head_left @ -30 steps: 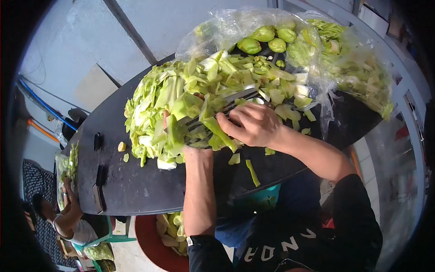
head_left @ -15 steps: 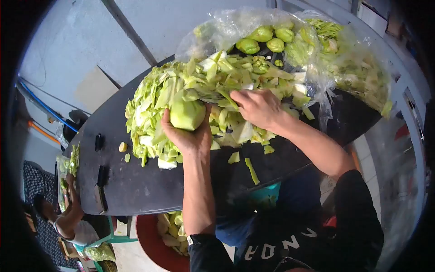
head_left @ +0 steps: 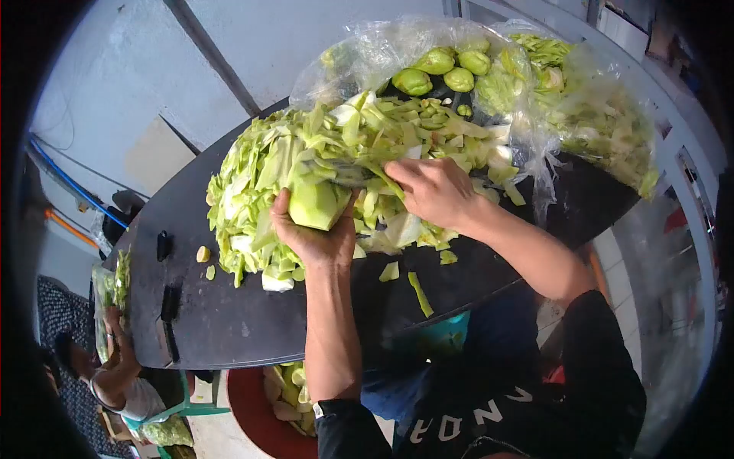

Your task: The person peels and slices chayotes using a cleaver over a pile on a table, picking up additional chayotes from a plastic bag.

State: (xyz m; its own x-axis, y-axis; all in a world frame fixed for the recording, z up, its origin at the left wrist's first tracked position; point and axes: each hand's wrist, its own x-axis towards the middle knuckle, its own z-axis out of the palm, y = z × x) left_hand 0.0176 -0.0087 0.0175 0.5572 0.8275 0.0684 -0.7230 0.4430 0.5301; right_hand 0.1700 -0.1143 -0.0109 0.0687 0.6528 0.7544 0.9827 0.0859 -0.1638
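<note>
A pale green, partly peeled chayote (head_left: 315, 205) sits in my left hand (head_left: 325, 241), with the fingers and thumb curled around it from below. My right hand (head_left: 432, 191) is closed on a knife (head_left: 344, 173), whose blurred grey blade lies across the top of the chayote. A narrow green strip (head_left: 388, 182) shows beside my right fingers; I cannot tell if it is peel or part of the handle. Behind and around both hands spreads a big heap of green peelings (head_left: 252, 183) on the dark table (head_left: 237, 321).
Several whole chayotes (head_left: 433, 61) rest at the back by clear plastic. A plastic bag of peelings (head_left: 604, 122) lies at the right. Under the table edge stands a red tub (head_left: 248, 405) with peeled pieces. Another person (head_left: 122, 375) handles bagged greens at the far left.
The knife blade has come further over the top of the chayote. The chayote has tilted slightly in my left hand, and the whole view has shifted a little.
</note>
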